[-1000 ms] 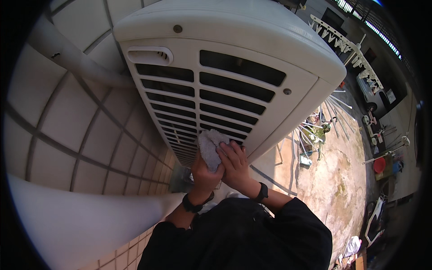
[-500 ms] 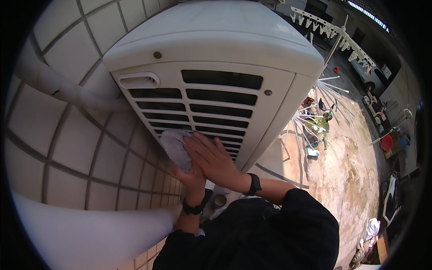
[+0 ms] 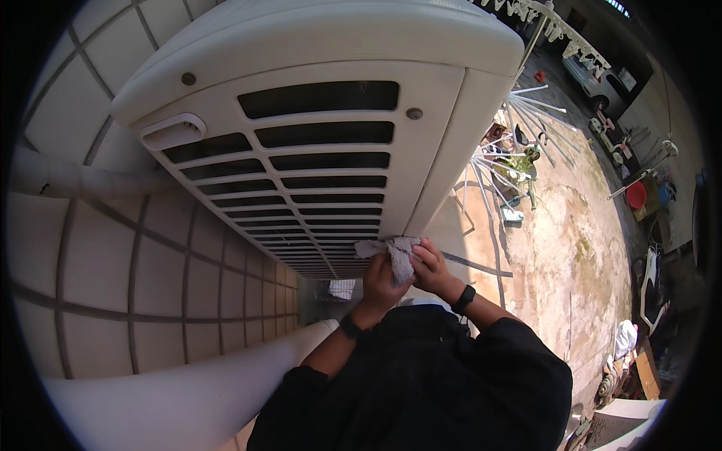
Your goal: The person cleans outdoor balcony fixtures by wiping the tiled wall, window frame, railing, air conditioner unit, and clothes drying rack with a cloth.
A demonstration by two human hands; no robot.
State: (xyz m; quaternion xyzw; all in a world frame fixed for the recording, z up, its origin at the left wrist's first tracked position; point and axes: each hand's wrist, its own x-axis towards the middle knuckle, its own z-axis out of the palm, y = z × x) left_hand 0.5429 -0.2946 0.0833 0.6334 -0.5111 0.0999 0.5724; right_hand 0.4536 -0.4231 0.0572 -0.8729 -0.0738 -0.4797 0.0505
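Note:
A bunched grey cloth (image 3: 403, 257) is gripped between my two hands, close to the lower right of a white slatted outdoor air-conditioner unit (image 3: 429, 83). My left hand (image 3: 382, 284) has its fingers closed around the cloth's lower left side. From the right, my right hand (image 3: 436, 269) grips the other side with bent fingers. One end of the cloth lies against or just in front of the lower slats; which of the two I cannot tell. Dark bands circle both of my wrists.
A tiled wall (image 3: 98, 252) runs along the left, with a thick white pipe (image 3: 180, 398) crossing low in front of it. Right of the unit, folding drying racks (image 3: 519, 158) stand on the sunlit concrete floor (image 3: 579, 263). A red basin (image 3: 636, 195) sits farther right.
My hands have moved right and away from the middle slats with the cloth. Earlier they lay overlapped, pressing it flat; now they grip it bunched between them. The view has shifted too.

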